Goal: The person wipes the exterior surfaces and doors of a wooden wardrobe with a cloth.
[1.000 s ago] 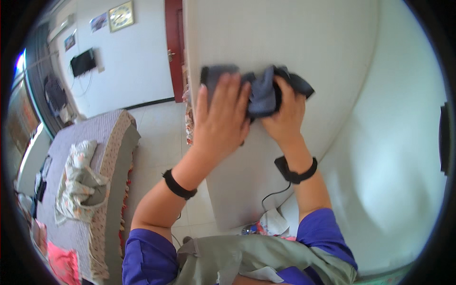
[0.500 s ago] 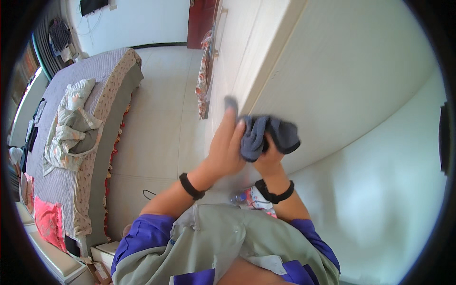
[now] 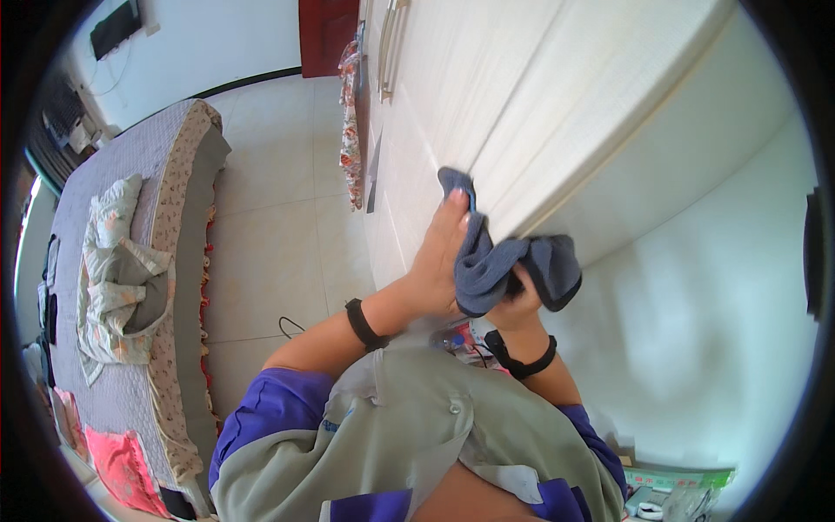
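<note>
Plainly, the left grip [image 3: 437, 268] and right grip [image 3: 515, 306] both clasp one grey cloth [image 3: 484, 271] at the cabinet's [image 3: 496, 104] near edge; the bed [image 3: 111, 396] stands well left.

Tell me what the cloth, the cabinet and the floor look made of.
Cloth: matte woven or knitted fabric, perhaps microfibre, by its limp folds. Cabinet: probably wood board, pale satin finish, faintly grained. Floor: likely glazed tile, given straight joints and sheen.

Gry cloth [image 3: 494, 265] at cab. edge [image 3: 611, 129]
</note>
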Available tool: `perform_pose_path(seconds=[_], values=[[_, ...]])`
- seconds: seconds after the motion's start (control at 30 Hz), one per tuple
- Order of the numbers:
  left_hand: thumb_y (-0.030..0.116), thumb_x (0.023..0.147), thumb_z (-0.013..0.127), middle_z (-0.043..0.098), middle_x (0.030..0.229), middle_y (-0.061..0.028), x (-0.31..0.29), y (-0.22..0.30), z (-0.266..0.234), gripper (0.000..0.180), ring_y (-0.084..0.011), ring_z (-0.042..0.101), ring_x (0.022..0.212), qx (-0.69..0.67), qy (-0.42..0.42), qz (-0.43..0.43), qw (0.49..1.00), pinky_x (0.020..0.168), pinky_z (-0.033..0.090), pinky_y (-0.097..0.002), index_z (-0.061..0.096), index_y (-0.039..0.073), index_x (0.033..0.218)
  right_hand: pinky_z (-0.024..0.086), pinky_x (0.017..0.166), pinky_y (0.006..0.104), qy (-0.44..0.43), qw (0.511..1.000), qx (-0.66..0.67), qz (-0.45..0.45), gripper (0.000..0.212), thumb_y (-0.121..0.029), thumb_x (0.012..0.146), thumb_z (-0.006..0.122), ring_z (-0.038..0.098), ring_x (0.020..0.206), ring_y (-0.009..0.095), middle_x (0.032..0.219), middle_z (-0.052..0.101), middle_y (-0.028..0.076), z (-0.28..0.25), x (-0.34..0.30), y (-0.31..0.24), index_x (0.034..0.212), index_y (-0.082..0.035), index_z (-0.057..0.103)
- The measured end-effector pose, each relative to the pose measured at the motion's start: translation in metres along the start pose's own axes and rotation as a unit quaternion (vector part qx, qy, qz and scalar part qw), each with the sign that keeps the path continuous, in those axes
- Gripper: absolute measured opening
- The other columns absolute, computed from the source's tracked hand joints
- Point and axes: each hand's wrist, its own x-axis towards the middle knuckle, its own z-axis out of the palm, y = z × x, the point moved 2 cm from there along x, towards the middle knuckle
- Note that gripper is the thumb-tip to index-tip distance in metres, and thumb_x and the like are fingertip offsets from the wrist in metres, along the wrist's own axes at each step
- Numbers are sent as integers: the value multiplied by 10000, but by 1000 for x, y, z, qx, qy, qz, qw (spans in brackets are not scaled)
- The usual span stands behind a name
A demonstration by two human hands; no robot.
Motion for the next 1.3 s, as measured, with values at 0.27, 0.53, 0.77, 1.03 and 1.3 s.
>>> perform_pose_path(seconds=[0.27,0.53,0.77,1.03,1.3], values=[[232,743,559,226,1380,-288,-68,-30,-19,703,-452,217,1281,-8,-155,-118,981,1068,169,-485,283,-72,1313,419,659,404,-190,974,-121,34,343,-110,631,661,556,759,291,868,589,102,35,-38,-11,967,-71,601],[139,809,560,219,1428,-198,48,-50,-55,628,-281,209,1331,-205,-105,-213,950,1083,160,-317,279,-29,1345,366,898,456,-106,940,-325,-15,394,-128,727,614,510,1031,348,1111,548,161,50,34,-57,1107,-35,561],[171,835,513,240,1402,-239,45,-65,-36,511,-388,233,1297,-23,-59,-131,989,1061,223,-366,365,-32,1279,328,962,457,-49,894,-444,42,383,-47,748,539,460,1107,380,1181,495,232,63,53,-56,1126,18,535],[186,794,537,529,1186,-162,-114,-86,-21,397,-319,462,1136,-68,-313,-267,909,984,329,-402,523,42,1164,461,590,449,-243,874,-382,174,114,-99,756,498,583,668,327,762,592,151,140,-47,8,805,-32,575],[197,787,527,489,1204,-229,-105,-77,-37,442,-367,450,1130,-175,-486,-380,768,958,351,-422,491,24,1192,461,647,475,-319,838,-339,285,173,-122,799,432,578,728,374,804,586,212,149,-43,15,818,-11,564]])
